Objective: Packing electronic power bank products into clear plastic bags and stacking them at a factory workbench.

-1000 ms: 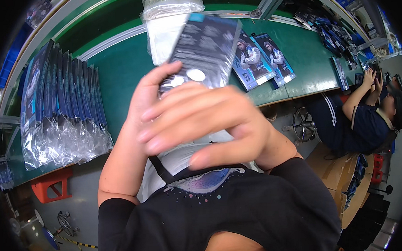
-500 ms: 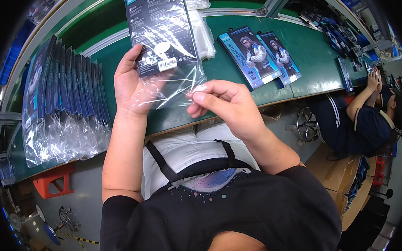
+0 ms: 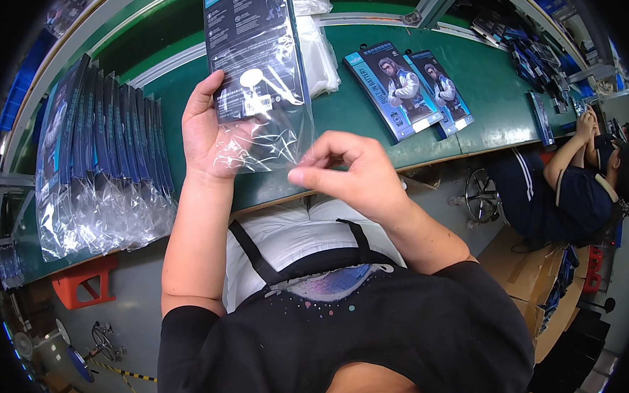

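A dark flat box [image 3: 253, 47], its printed back with a white label facing me, sits inside a clear plastic bag [image 3: 265, 143]. My left hand [image 3: 208, 131] grips the box's lower left edge through the bag, thumb on the front and fingers behind. The loose end of the bag hangs below the box. My right hand [image 3: 348, 166] pinches the bag's lower right corner between thumb and fingers. To the left stands a row of bagged boxes [image 3: 105, 136], upright and leaning together, their crinkled bag ends toward me.
Two unbagged boxes [image 3: 398, 92] overlap on the green table [image 3: 486, 73]. A stack of clear bags [image 3: 318, 57] lies behind the held box. More dark packages [image 3: 535, 60] lie far right, near another person [image 3: 577, 183]. A red stool [image 3: 84, 283] is below left.
My right hand has moved slightly down and left with the bag's corner. The box has tilted a little, and its glare has shifted. My left hand keeps its hold.
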{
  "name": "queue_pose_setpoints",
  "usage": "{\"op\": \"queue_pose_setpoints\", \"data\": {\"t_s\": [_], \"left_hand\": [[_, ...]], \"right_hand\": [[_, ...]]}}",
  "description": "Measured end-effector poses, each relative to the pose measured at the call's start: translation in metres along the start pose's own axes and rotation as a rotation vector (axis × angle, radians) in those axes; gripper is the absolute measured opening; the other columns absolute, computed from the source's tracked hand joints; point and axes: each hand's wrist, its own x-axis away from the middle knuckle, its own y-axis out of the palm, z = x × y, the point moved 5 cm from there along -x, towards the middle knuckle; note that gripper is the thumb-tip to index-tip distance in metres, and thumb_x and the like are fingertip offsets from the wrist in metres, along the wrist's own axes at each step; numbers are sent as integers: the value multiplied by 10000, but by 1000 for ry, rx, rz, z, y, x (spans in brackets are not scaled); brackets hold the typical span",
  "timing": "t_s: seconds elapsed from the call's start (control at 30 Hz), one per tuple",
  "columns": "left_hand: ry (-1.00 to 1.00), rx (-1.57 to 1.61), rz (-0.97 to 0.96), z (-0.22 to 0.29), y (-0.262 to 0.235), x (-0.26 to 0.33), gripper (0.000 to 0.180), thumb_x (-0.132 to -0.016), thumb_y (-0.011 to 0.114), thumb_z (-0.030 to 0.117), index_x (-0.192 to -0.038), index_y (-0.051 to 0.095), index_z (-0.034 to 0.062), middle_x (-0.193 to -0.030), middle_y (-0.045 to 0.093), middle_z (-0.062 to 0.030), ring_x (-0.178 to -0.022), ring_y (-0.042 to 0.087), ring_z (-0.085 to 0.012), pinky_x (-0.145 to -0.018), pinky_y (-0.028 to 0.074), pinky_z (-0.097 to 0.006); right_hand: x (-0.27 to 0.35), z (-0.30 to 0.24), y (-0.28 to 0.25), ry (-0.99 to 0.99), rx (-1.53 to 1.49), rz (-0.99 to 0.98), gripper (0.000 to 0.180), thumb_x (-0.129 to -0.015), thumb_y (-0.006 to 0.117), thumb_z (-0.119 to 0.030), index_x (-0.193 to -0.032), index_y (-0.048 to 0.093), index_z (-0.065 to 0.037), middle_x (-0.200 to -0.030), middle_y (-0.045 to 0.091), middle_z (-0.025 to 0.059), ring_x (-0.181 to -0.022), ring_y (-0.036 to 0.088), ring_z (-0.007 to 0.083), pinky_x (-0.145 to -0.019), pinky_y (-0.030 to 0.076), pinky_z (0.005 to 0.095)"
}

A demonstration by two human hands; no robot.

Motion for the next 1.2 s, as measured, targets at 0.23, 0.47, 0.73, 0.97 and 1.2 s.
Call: {"op": "queue_pose_setpoints", "data": {"t_s": [0.23, 0.47, 0.73, 0.97, 1.2], "left_hand": [[193, -868, 224, 9, 19, 19, 492, -706, 550, -42, -1195, 549, -93, -975, 668, -119, -837, 646, -174, -807, 515, -284], [3, -1087, 183, 0, 20, 41, 490, -685, 580, -69, -1175, 583, -87, -1003, 674, -112, -861, 632, -137, -817, 494, -263], [959, -1631, 209, 57, 146, 116, 497, -663, 621, -17, -1159, 623, -42, -1015, 655, -90, -767, 580, -100, -736, 444, -200], [1803, -2538, 357, 125, 183, 155, 304, -818, 660, -7, -1114, 679, 60, -1090, 670, -80, -992, 627, -177, -904, 471, -298], [1226, -2723, 699, 141, 131, 131, 291, -836, 654, 212, -1100, 681, 94, -1123, 641, -69, -1083, 563, -262, -962, 411, -355]], "right_hand": [[-3, -23, -57, -337, -127, 465, 210, -848, 619, -32, -1050, 568, -7, -944, 589, 41, -719, 544, 60, -651, 436, 200], [-33, -34, -74, -455, 127, 371, 219, -887, 628, -136, -1060, 614, -3, -982, 598, 65, -882, 561, 121, -772, 448, 233], [-20, -33, -80, -419, -190, 447, 180, -940, 566, -160, -1036, 579, -8, -939, 616, 60, -832, 597, 122, -775, 468, 255], [-21, -15, -81, -301, -135, 415, 196, -929, 577, -169, -1021, 608, 1, -946, 625, 77, -820, 589, 123, -762, 453, 253], [-24, -16, -92, -272, -38, 433, 232, -925, 591, -212, -1002, 619, 5, -927, 631, 63, -813, 583, 109, -747, 444, 246]]}}
